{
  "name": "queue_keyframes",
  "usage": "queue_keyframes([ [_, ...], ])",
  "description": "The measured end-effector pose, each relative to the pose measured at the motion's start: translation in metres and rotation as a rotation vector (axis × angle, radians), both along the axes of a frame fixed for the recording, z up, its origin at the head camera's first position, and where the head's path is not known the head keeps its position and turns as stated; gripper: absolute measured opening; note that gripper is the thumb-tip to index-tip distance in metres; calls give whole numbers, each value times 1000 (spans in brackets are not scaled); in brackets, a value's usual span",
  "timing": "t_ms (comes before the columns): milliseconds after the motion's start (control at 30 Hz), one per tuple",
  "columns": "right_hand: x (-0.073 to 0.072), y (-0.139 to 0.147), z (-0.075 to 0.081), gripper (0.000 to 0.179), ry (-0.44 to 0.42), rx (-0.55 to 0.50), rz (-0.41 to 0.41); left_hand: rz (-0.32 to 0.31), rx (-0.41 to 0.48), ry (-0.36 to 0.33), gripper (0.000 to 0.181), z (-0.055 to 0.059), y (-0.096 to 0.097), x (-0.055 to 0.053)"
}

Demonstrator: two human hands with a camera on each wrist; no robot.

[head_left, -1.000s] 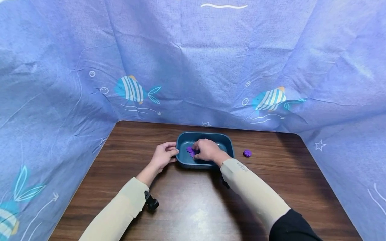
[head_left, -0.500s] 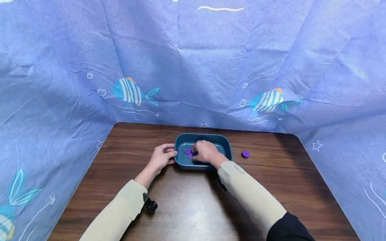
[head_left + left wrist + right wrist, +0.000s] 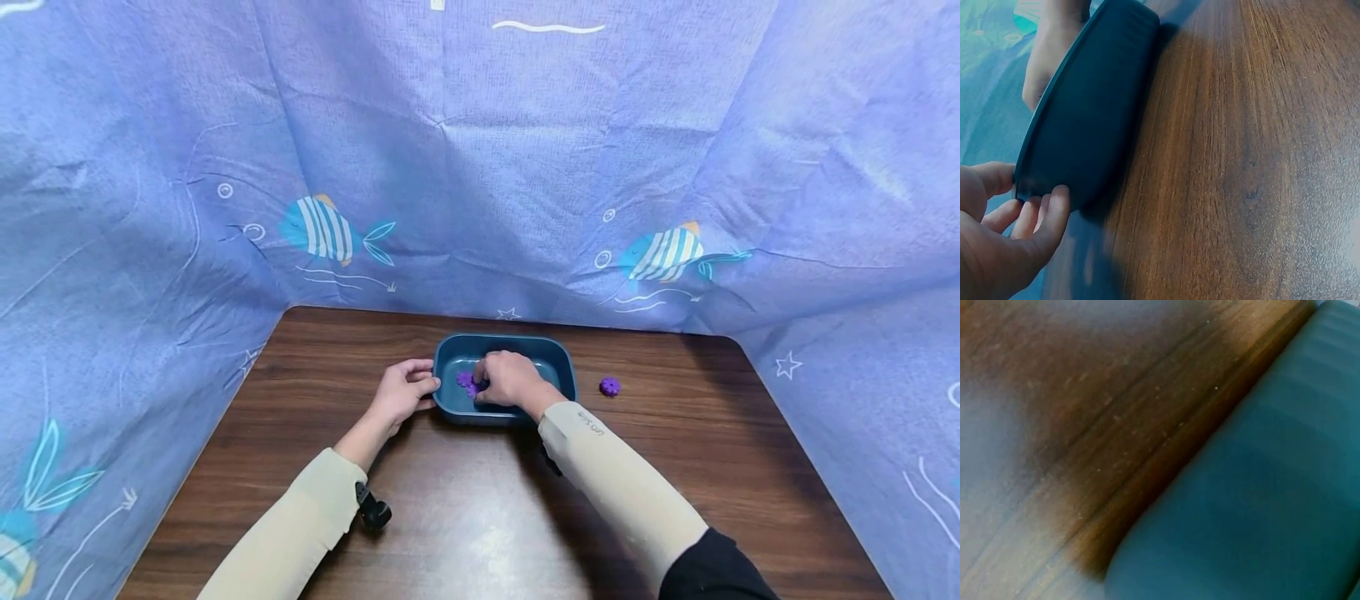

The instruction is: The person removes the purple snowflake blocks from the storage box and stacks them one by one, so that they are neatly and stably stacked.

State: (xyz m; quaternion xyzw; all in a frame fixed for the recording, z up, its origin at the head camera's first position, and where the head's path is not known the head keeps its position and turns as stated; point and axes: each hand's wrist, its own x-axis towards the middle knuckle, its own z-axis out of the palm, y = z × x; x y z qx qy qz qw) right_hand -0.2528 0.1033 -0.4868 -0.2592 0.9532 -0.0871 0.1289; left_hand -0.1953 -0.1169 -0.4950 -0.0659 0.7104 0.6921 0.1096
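A dark teal rectangular container (image 3: pixel 558 354) sits on the table. My left hand (image 3: pixel 401 392) grips its left end; in the left wrist view the thumb is at the rim and the fingers (image 3: pixel 1054 215) lie against the outer wall. My right hand (image 3: pixel 512 379) reaches down inside, thumb and fingers curled round a small purple flower-shaped piece (image 3: pixel 473 390) that they partly hide. Just beside it lies another purple flower-shaped piece (image 3: pixel 463 378) on the container floor. The right wrist view shows the container's outer wall (image 3: pixel 1241 500) but no fingers.
One more purple flower-shaped disc (image 3: pixel 610 386) lies on the wooden table (image 3: pixel 675 417), right of the container. A blue fish-print cloth (image 3: pixel 510 167) hangs behind the table and at both sides. A black wrist camera (image 3: pixel 373 508) sticks out from the left sleeve.
The whole head view has shifted slightly. The right hand stays low in the container with its fingers at the purple pieces, and the left hand keeps its grip.
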Motion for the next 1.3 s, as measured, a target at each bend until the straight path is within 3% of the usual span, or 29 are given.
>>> queue_keyframes([
  [233, 1, 1, 1, 43, 13, 21, 22, -6, 16, 9, 45, 2, 1, 1],
  [533, 1, 17, -7, 36, 2, -126, 12, -8, 16, 0, 43, -2, 4, -1],
  [900, 3, 33, 2, 34, 26, -154, 20, -10, -1, -2, 43, 4, 3, -2],
  [1300, 5, 60, 15, 27, 107, -371, 76, 2, -10, -22, 44, 1, -1, 0],
])
